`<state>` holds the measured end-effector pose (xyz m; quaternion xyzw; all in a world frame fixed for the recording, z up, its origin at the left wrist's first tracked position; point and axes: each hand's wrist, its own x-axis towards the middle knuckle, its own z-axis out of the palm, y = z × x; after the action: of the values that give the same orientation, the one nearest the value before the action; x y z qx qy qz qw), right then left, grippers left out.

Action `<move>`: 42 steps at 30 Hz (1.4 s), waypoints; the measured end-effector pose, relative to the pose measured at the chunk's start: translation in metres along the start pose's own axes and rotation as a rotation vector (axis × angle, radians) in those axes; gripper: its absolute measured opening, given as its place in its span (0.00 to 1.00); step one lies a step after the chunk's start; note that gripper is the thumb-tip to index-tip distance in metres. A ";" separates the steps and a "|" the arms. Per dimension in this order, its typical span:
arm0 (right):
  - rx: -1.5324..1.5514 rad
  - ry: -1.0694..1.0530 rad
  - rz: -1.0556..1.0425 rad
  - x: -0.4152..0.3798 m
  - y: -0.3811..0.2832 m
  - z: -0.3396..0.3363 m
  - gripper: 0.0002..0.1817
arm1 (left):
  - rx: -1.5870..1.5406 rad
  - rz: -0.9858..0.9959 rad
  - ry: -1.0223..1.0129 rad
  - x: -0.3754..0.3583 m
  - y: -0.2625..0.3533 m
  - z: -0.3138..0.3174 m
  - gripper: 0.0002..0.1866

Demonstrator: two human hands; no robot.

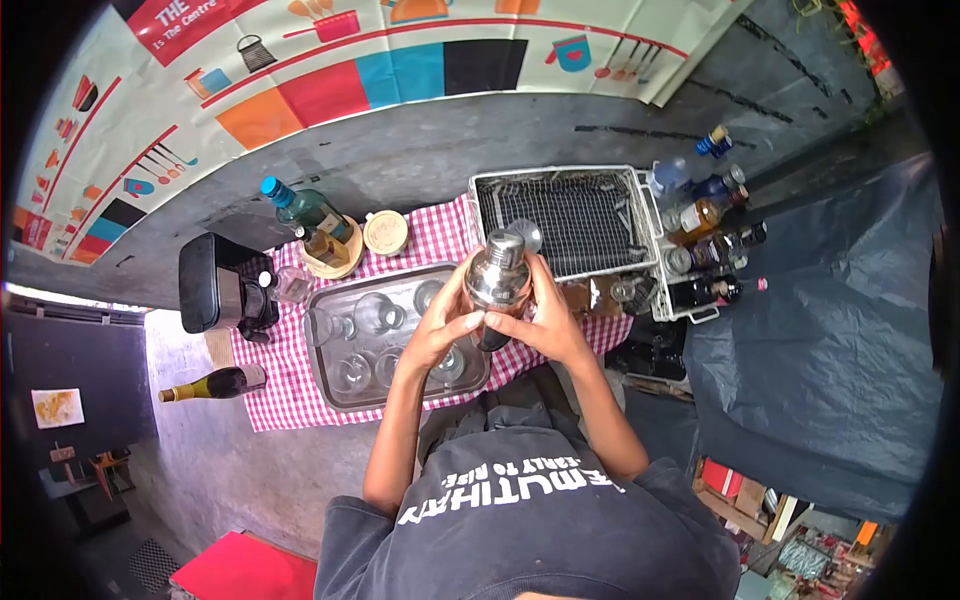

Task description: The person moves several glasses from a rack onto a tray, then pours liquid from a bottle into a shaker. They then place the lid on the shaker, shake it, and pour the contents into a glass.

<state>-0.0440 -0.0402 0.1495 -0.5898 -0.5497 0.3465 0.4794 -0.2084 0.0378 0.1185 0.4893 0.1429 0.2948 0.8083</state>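
Above the metal tray (330,385), a steel cocktail shaker (497,272) is held upright and clear of the surface (290,400). Left hand (445,325) wraps its lower body, fingers pressed around it; right hand (545,320) clasps the opposite side, so the grip bears on both flanks and steadies the cap. Upturned glasses (375,315) sit on the tray below the shaker. Wire basket (570,215) lies just behind it; bottles (705,235) stand beside the basket.

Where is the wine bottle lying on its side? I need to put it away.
In the head view, the wine bottle lies at the left edge of the checked cloth, left of the metal tray.
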 end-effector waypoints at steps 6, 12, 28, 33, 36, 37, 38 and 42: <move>0.108 0.041 -0.043 -0.015 0.003 -0.002 0.40 | 0.095 -0.023 0.017 -0.013 -0.009 0.017 0.53; 0.463 0.075 0.065 -0.020 0.004 0.002 0.28 | 0.408 -0.024 0.118 -0.015 -0.020 0.044 0.59; 0.360 0.096 -0.104 -0.040 0.004 -0.001 0.21 | 0.681 0.006 0.195 -0.032 -0.025 0.067 0.48; 0.345 0.040 -0.103 -0.042 0.006 -0.001 0.21 | 0.651 0.025 0.216 -0.038 -0.036 0.065 0.47; 0.374 0.050 -0.066 -0.042 0.011 0.001 0.19 | 0.572 -0.012 0.191 -0.038 -0.041 0.062 0.49; 0.381 0.058 -0.072 -0.042 0.012 0.001 0.18 | 0.570 -0.009 0.189 -0.038 -0.041 0.062 0.49; 0.377 0.061 -0.073 -0.043 0.015 0.001 0.18 | 0.600 -0.008 0.194 -0.038 -0.040 0.062 0.49; 0.449 0.063 -0.060 -0.040 0.020 -0.003 0.17 | 0.446 0.010 0.149 -0.029 -0.046 0.063 0.49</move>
<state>-0.0408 -0.0783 0.1263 -0.4622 -0.4609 0.4270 0.6258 -0.1831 -0.0406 0.1066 0.6333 0.2614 0.2954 0.6658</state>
